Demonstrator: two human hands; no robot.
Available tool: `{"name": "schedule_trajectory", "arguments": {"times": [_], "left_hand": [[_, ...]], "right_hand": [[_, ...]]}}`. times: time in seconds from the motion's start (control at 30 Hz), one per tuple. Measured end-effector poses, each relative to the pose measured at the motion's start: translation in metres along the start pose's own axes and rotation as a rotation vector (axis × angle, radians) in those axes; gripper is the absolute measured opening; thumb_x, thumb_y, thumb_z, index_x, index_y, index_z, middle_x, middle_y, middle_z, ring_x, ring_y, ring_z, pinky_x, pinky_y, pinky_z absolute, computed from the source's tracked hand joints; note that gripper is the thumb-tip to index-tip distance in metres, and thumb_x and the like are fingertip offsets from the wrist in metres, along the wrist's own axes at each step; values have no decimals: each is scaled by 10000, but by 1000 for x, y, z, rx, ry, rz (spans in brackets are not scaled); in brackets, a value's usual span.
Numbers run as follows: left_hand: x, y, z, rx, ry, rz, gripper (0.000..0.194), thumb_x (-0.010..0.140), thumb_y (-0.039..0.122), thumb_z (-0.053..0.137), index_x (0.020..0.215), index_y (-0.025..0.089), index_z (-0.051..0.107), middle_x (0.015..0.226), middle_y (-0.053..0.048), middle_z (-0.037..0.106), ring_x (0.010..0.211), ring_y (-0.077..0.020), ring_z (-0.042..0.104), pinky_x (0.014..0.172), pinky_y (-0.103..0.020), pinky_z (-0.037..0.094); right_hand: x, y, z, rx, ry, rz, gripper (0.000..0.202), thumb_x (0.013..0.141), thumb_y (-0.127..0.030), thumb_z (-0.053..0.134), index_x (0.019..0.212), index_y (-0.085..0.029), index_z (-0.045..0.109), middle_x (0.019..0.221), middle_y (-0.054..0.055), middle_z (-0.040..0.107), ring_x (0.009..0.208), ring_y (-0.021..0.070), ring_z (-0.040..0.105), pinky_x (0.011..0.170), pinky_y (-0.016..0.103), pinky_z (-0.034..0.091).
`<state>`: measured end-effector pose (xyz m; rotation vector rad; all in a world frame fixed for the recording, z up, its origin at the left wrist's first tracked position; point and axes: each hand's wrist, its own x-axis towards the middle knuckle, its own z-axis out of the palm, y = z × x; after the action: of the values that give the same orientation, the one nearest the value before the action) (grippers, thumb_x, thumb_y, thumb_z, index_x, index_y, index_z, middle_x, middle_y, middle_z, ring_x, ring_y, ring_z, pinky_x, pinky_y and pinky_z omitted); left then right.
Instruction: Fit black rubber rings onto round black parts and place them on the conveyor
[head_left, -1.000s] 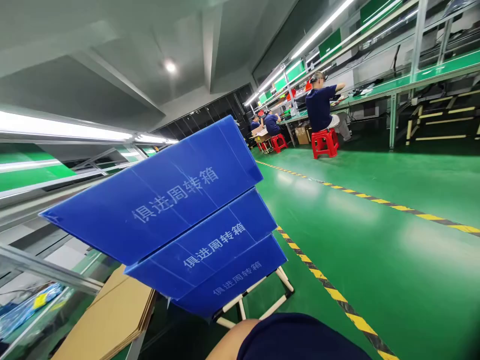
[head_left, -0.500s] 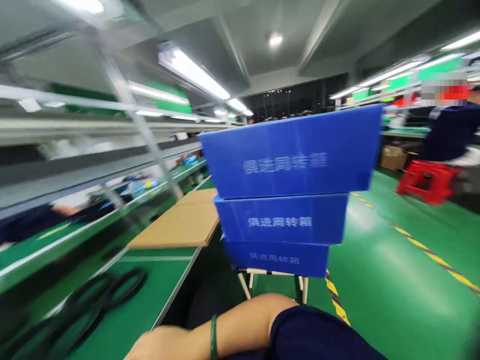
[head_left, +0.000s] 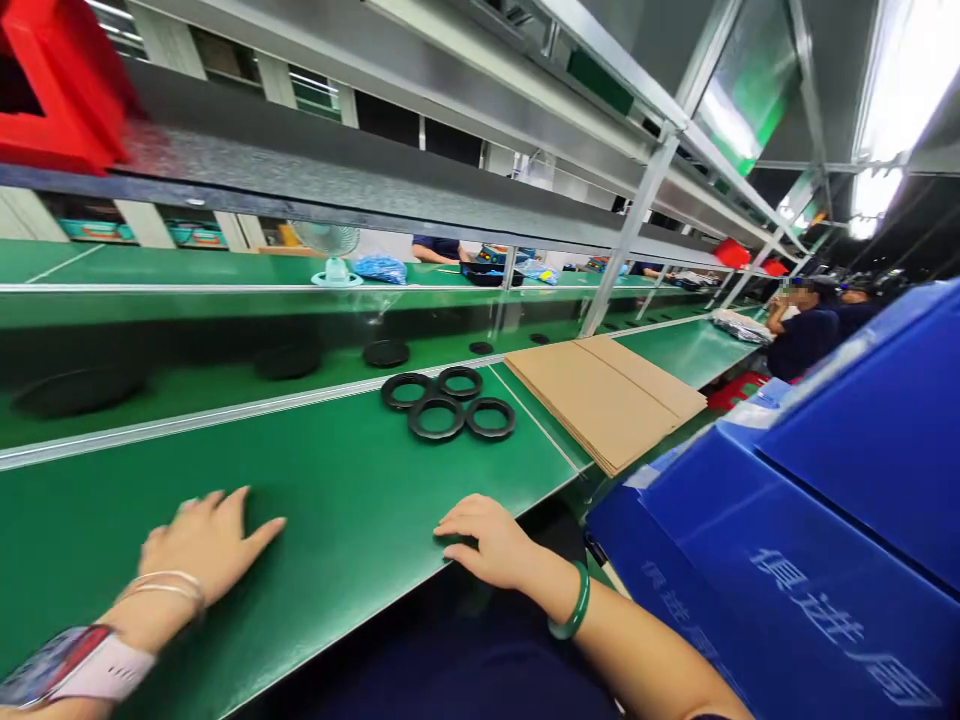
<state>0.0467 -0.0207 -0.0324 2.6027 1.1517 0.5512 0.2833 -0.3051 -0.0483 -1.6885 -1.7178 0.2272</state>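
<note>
My left hand is open, fingers spread and pointing away from me, low over the green bench top. It wears a bracelet and a watch, and nothing is in it. At the bench's near edge is my right hand, with a green bangle on the wrist. Its fingers are slightly bent and the thumb stands apart, holding nothing. Beyond the right hand, several black rings lie flat in a cluster, touching or close together. Neither hand touches them.
Flat cardboard sheets lie right of the rings. Stacked blue boxes stand close on my right. Black discs lie along the green strip behind the bench. A metal post and shelf cross above. Seated people are farther right.
My view has swung left from the box stack to the bench. My left hand has come into sight, and my right arm now reaches in from the right with its hand plainly visible.
</note>
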Motion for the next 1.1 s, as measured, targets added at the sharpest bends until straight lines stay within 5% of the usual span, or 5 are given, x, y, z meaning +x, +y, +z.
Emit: {"name": "schedule_trajectory", "arguments": {"times": [0.13,0.3,0.57,0.9,1.1], "left_hand": [[21,48,41,-162,-100,206,675,827,528,494,1366,122,524,1428,-158,576,1372,-319,505,1171,-487,407],[64,93,67,-276,-13,280,550,898,300,443,1407,107,519,1432,-143,559,1340,-266,519,1192,-452,408],[102,44,92,-339,80,212,637,875,252,478,1470,29,433,1478,-217,491,1407,-356,430,1203,-570,377],[99,42,103,-317,94,265,664,882,221,476,1540,211,390,1613,-108,336,1529,-370,211,1198,-630,350],[100,40,96,-430,81,230,257,897,313,469,903,188,694,1439,-149,563,1523,-383,236,1196,-629,341]], "right_hand": [[50,-8,1,20,-126,-56,266,914,-213,740,1180,-211,728,1119,42,749,1036,204,681,980,327,501],[97,-12,-1,15,-138,-87,232,928,-218,722,1159,-228,743,1092,24,756,1008,202,689,951,322,512],[178,31,-15,-178,62,63,268,905,-133,705,1163,-203,728,1152,67,726,1096,237,636,1019,404,498],[264,57,3,-196,-403,-80,291,920,-225,747,1207,-192,718,1209,75,723,1195,239,637,1106,396,445],[327,135,-57,-286,-161,318,235,1012,-191,581,1179,-224,743,1242,41,712,1189,185,641,1079,307,467]]}}
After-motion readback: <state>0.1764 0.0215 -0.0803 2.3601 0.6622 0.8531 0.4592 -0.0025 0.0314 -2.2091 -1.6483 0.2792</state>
